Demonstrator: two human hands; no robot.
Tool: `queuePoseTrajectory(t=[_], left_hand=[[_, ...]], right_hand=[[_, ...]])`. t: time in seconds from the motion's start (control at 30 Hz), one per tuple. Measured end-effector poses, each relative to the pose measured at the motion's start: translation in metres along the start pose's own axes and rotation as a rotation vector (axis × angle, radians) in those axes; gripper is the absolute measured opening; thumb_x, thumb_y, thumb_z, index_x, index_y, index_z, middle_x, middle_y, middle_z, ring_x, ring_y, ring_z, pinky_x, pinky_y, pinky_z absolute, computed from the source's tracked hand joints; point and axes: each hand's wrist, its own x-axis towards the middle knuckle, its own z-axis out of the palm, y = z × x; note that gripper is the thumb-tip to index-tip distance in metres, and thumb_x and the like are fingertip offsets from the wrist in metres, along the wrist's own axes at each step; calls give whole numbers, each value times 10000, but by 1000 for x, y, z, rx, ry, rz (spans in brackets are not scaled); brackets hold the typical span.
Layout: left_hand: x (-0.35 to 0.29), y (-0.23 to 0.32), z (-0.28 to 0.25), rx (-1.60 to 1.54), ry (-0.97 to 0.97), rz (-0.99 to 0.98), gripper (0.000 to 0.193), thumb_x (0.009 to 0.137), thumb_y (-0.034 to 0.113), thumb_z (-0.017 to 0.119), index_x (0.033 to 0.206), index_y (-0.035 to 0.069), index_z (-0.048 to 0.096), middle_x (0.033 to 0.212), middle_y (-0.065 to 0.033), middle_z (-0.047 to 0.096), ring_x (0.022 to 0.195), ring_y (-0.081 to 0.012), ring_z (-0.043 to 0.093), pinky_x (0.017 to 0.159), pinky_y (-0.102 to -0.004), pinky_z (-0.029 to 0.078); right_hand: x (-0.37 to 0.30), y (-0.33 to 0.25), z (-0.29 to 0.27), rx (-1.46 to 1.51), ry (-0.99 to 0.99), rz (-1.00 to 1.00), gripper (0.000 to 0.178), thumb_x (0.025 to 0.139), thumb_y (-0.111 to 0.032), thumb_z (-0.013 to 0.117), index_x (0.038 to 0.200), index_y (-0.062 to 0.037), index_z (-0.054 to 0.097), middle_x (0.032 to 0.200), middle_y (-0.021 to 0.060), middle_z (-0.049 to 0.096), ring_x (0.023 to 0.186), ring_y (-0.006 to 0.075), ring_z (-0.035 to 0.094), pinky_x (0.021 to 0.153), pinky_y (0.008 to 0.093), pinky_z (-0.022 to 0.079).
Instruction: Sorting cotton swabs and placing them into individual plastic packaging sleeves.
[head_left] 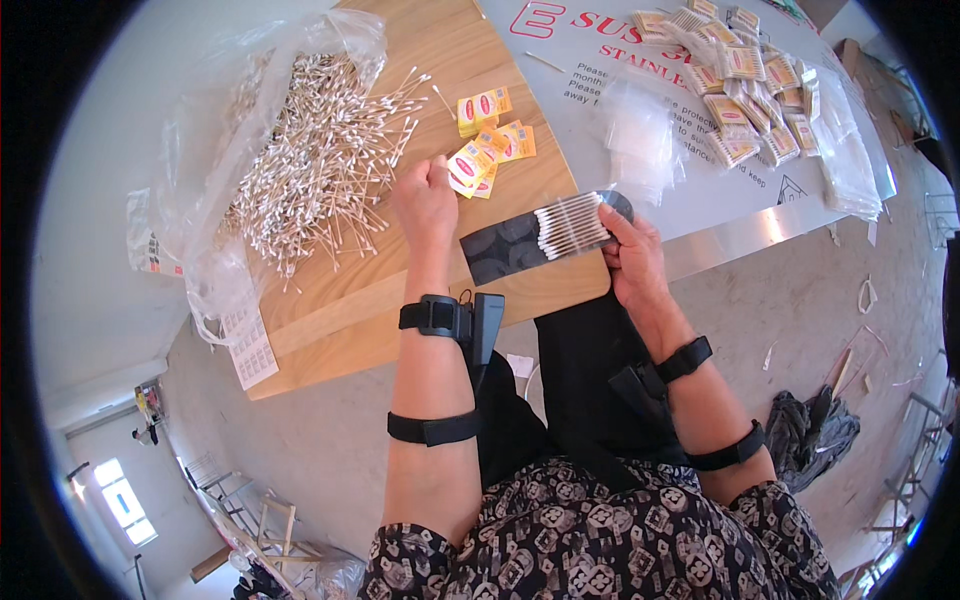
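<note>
One swab row (572, 226): keep level, grasped in right hand (637, 255) by near-right corner of surface (335, 335); unclear hold in curled left hand (427, 200).

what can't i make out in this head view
In the head view:
- Left hand: its own curl hides whether it pinches a yellow card.
- Right hand: the black holder hides part of its grip underneath.
- Packs: they overlap, hiding the lower ones.
- White sheet: print too small to read; the bag covers its top.

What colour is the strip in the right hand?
The strip is mostly black, clearest in the head view.
</note>
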Motion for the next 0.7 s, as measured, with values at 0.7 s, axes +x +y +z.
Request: queuePoseTrajectory(t=[0.7], left_hand=[[-51, 36, -21, -466, -166, -95, 136, 855, 109, 687, 807, -18, 684, 618, 44, 528, 470, -49, 418, 434, -236, 319]], right_hand=[[-2, -4, 3, -32, 48, 16, 148, 901, -187, 659, 938, -44, 666, 685, -70, 545, 503, 5, 364, 442, 183, 274]])
